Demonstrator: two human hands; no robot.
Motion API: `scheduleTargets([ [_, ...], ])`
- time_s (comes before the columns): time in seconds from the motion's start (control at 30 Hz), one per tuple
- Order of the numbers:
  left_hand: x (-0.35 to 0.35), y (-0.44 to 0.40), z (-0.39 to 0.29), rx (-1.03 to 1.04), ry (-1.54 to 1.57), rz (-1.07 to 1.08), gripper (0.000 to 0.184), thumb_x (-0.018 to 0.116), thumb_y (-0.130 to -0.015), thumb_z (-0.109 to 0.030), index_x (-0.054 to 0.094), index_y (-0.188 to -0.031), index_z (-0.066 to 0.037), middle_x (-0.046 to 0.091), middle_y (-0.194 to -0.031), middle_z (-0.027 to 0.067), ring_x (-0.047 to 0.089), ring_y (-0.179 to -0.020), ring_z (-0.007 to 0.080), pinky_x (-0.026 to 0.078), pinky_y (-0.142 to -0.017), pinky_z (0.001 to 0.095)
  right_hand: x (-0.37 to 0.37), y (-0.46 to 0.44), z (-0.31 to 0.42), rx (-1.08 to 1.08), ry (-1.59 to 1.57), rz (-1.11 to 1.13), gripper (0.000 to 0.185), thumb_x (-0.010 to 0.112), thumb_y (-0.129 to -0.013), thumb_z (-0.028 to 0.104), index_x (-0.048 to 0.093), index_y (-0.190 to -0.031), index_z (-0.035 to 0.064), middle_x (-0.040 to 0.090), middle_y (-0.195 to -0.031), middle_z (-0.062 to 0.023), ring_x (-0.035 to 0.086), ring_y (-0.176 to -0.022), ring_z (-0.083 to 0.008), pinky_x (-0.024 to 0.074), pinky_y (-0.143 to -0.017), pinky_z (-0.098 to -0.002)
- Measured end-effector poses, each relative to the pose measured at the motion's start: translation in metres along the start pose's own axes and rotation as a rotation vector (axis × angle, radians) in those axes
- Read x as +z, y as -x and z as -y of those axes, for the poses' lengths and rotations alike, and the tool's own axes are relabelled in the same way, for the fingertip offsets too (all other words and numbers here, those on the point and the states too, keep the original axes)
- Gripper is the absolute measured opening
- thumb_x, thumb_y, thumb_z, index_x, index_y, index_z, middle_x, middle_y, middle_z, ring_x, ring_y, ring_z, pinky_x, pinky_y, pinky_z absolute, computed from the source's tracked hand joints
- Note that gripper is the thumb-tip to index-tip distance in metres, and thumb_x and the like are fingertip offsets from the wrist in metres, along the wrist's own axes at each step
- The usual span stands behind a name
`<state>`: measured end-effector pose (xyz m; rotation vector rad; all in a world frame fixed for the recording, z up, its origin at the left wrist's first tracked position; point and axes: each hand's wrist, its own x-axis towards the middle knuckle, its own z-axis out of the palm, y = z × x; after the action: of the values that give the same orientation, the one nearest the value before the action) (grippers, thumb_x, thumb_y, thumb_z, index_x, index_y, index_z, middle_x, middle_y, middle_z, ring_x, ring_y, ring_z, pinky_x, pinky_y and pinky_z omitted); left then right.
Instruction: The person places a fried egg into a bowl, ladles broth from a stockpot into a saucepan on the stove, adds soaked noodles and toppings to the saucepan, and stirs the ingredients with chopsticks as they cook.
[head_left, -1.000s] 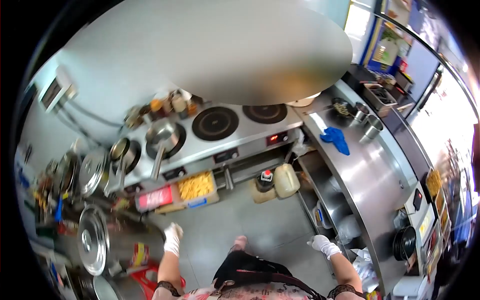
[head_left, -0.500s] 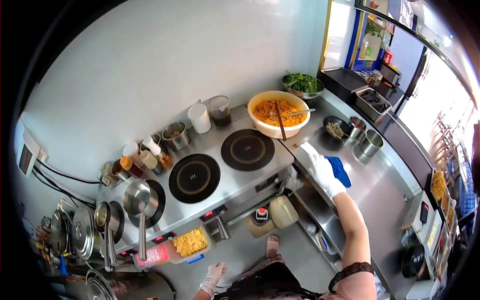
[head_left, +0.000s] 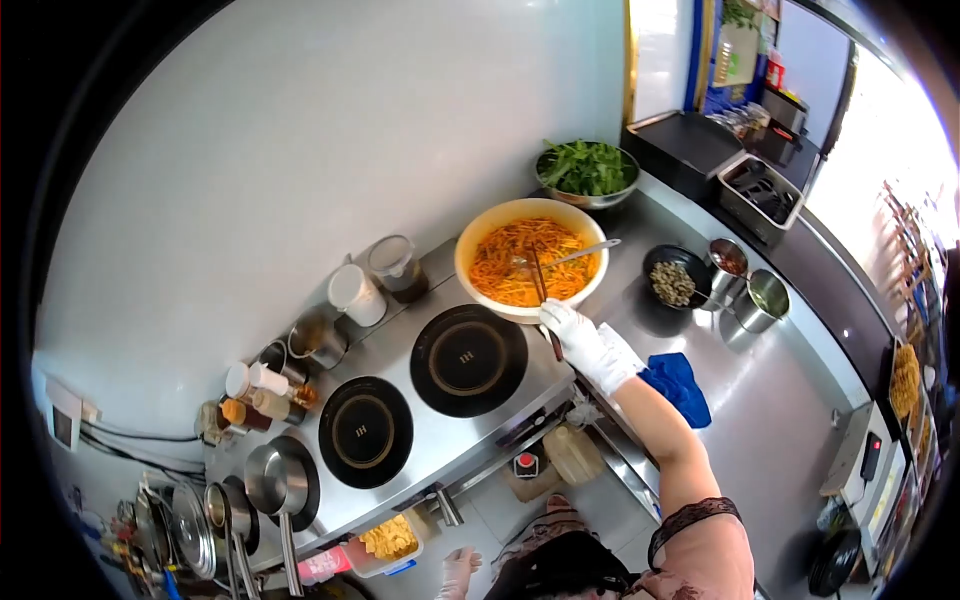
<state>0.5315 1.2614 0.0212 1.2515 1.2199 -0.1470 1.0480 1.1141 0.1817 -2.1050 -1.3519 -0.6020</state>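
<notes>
Nearest, the gloved left hand (head_left: 459,573) hangs low; how far open it is, I cannot tell. Farther on, the gloved right hand (head_left: 583,342) is closed round chopsticks (head_left: 541,283), tips in orange shreds (head_left: 500,262) inside the big bowl (head_left: 465,252). Working below the rim, clear of the spoon (head_left: 590,250), should limit spills. Rightward, a pan (head_left: 692,257) holds small greyish pieces; beyond, a metal bowl (head_left: 602,201) holds greens (head_left: 588,167).

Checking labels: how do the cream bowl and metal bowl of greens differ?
The cream bowl looks larger than the metal bowl. The cream bowl holds orange shreds, the metal bowl leafy greens. Chopsticks lean in the cream bowl; none show in the metal bowl. Both are round.
</notes>
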Motion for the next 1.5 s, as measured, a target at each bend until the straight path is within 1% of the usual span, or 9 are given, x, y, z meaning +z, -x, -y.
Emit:
scheduleTargets([
  [0.27,0.055,-0.018,-0.081,0.267,-0.176,0.325,0.035,0.049,-0.094,-0.035,0.063,-0.094,-0.002,0.066,-0.080,0.0076,0.064,-0.069,0.0154,0.049,-0.060,0.0250,-0.124,0.131,0.115,0.186,-0.531,-0.236,0.035,0.051,-0.086,0.002,0.055,-0.121,0.0014,0.057,-0.122,-0.0160,0.051,-0.119,-0.0318,0.0407,-0.099,-0.0328],
  [0.33,0.089,-0.022,-0.126,0.295,0.081,0.960,0.046,0.041,-0.097,-0.045,0.061,-0.103,-0.004,0.066,-0.093,0.0078,0.063,-0.079,0.0134,0.047,-0.064,0.0224,-0.171,0.145,0.170,0.292,-0.566,-0.534,0.029,0.047,-0.095,0.008,0.053,-0.123,0.0035,0.058,-0.119,-0.0130,0.055,-0.111,-0.0222,0.0435,-0.095,-0.0309],
  [0.53,0.211,0.146,-0.184,0.277,0.315,1.538,0.068,0.031,-0.096,-0.056,0.034,-0.140,-0.004,0.038,-0.142,0.0167,0.036,-0.129,0.0301,0.022,-0.110,0.0400,-0.240,0.247,0.280,0.861,-1.301,-1.055,0.025,0.048,-0.096,0.015,0.059,-0.112,-0.0005,0.062,-0.103,-0.0072,0.061,-0.097,-0.0162,0.0519,-0.085,-0.0305],
  [0.7,0.283,0.275,-0.124,0.264,0.121,1.338,0.034,0.040,-0.100,-0.027,0.055,-0.107,0.003,0.051,-0.120,0.0161,0.047,-0.116,0.0277,0.036,-0.104,0.0415,-0.295,0.338,0.339,0.983,-1.255,-1.221,0.023,0.048,-0.096,0.014,0.059,-0.106,-0.0028,0.060,-0.107,-0.0101,0.058,-0.104,-0.0188,0.0506,-0.089,-0.0323],
  [0.9,0.381,0.387,-0.020,0.211,-0.118,1.635,0.058,0.027,-0.100,-0.046,0.046,-0.118,0.006,0.056,-0.112,0.0183,0.054,-0.109,0.0261,0.045,-0.093,0.0393,-0.407,0.467,0.371,1.008,-0.869,-1.282,0.020,0.051,-0.095,0.016,0.061,-0.103,0.0014,0.061,-0.102,-0.0059,0.059,-0.100,-0.0163,0.0479,-0.087,-0.0314],
  [0.97,0.427,0.407,0.016,0.236,-0.305,1.598,0.053,0.034,-0.100,-0.041,0.052,-0.112,0.007,0.061,-0.099,0.0160,0.061,-0.089,0.0221,0.050,-0.077,0.0329,-0.478,0.524,0.392,1.163,0.313,-0.779,0.022,0.044,-0.097,0.015,0.060,-0.107,0.0027,0.061,-0.097,-0.0051,0.058,-0.091,-0.0160,0.0473,-0.078,-0.0319],
  [1.0,0.456,0.412,0.035,0.278,-0.432,1.564,0.048,0.039,-0.099,-0.038,0.055,-0.109,0.006,0.063,-0.093,0.0141,0.063,-0.080,0.0197,0.051,-0.070,0.0302,-0.506,0.546,0.402,1.208,-0.410,-1.380,0.023,0.045,-0.096,0.014,0.059,-0.107,-0.0004,0.060,-0.099,-0.0080,0.058,-0.096,-0.0178,0.0481,-0.082,-0.0313],
  [1.13,0.556,0.468,0.103,0.566,-0.697,1.434,0.027,0.058,-0.091,-0.023,0.060,-0.106,-0.001,0.064,-0.078,0.0046,0.056,-0.062,0.0079,0.044,-0.054,0.0212,-0.600,0.663,0.412,0.939,-0.272,-1.751,0.020,0.053,-0.092,0.011,0.058,-0.106,-0.0034,0.059,-0.110,-0.0141,0.057,-0.106,-0.0233,0.0475,-0.095,-0.0364],
  [1.5,0.661,0.498,0.163,1.034,-1.029,0.921,0.039,0.073,-0.075,-0.032,0.057,-0.090,0.000,0.064,-0.084,0.0146,0.062,-0.079,0.0263,0.048,-0.074,0.0359,-0.746,0.802,0.321,1.248,-0.048,-1.400,0.021,0.060,-0.090,0.015,0.065,-0.101,-0.0013,0.064,-0.100,-0.0074,0.061,-0.092,-0.0145,0.0512,-0.084,-0.0263],
])
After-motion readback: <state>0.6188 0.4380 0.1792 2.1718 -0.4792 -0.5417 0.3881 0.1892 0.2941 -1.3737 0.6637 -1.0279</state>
